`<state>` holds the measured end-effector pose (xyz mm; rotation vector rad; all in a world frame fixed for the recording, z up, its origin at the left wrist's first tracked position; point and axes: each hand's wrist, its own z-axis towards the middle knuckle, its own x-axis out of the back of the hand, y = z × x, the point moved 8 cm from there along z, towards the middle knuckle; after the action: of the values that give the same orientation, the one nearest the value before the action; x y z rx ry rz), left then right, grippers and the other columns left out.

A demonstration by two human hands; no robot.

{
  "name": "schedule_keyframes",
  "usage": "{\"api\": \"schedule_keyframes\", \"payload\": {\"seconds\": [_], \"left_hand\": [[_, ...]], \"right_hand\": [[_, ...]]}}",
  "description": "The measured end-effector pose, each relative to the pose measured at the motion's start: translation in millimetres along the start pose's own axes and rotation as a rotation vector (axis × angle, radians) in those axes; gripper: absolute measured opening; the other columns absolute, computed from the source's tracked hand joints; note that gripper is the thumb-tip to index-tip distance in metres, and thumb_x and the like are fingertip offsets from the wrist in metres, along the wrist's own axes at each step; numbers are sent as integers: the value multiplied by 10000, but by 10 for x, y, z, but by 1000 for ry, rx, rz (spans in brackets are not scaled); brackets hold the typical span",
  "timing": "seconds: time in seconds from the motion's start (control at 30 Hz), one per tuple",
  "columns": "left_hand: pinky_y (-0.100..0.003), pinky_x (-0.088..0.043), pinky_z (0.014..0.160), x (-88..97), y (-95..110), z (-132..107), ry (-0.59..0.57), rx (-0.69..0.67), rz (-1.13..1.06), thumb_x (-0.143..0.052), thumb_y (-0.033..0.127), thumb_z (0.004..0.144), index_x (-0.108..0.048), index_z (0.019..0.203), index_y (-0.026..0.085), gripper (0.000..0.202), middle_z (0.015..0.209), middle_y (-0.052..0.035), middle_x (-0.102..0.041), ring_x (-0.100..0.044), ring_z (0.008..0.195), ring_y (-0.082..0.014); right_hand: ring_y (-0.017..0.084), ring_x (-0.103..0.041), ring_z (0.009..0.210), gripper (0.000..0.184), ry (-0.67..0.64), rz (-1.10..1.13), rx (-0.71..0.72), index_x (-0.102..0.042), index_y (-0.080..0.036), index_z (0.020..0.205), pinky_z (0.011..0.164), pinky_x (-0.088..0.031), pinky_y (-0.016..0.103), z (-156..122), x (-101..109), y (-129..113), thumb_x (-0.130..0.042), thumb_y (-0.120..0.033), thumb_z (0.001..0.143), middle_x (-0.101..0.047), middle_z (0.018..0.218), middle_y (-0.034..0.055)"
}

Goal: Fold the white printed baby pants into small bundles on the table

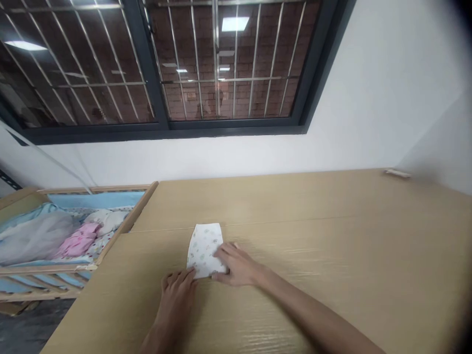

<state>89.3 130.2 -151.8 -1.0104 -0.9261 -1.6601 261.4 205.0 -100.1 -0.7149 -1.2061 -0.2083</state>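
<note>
Lying flat, open-gripped, both the left hand (177, 295) and right hand (236, 265) press the folded cloth (204, 248).

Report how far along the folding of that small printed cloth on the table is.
Done: the printed cloth already lies as a small, neat rectangle on the wooden table. In hand: the right hand presses flat on its near right corner, and the left hand rests at its near edge. Left: more clothes, pink and grey, lie unfolded in the crib to the left.
</note>
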Motion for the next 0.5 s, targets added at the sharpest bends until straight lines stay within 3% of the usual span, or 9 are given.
{"api": "schedule_keyframes", "payload": {"seconds": [0.07,0.13,0.23,0.37,0.5], "left_hand": [[-444,-431,938,5,-37,61,-3,-11,-23,-459,161,967,-728,1079,271,311,1156,-61,-745,-684,1023,-248],[-436,-423,943,49,-18,127,-10,9,-40,-434,145,969,-728,1024,252,317,1095,-72,-750,-682,994,-244],[-444,-415,952,180,50,177,-44,103,-95,-393,186,1001,-700,976,225,311,1002,-75,-745,-680,960,-242],[-481,-392,986,362,126,114,-77,143,-249,-424,319,1007,-660,1040,238,251,1051,-62,-735,-663,1038,-251],[-517,-403,1006,350,-28,83,-59,197,-409,-513,401,933,-641,1106,242,268,1067,-60,-736,-669,1032,-264]], "right_hand": [[287,-545,1161,545,-8,-43,23,-572,-159,1288,1028,-383,444,-158,-66,-74,-662,-511,882,-600,1237,147],[276,-543,1173,373,36,-92,24,-585,-145,1250,1025,-382,429,-238,-95,-117,-588,-345,935,-603,1240,156],[264,-578,1089,231,105,-124,-3,-618,-145,1121,997,-396,430,-283,-73,-177,-465,-175,951,-656,1100,145],[246,-611,950,211,134,-34,-118,-604,-152,1065,914,-431,396,-335,54,-219,-418,-164,965,-683,981,116],[229,-623,896,208,94,89,-270,-586,-160,1044,810,-444,341,-348,133,-160,-388,-196,993,-681,950,94]]}}
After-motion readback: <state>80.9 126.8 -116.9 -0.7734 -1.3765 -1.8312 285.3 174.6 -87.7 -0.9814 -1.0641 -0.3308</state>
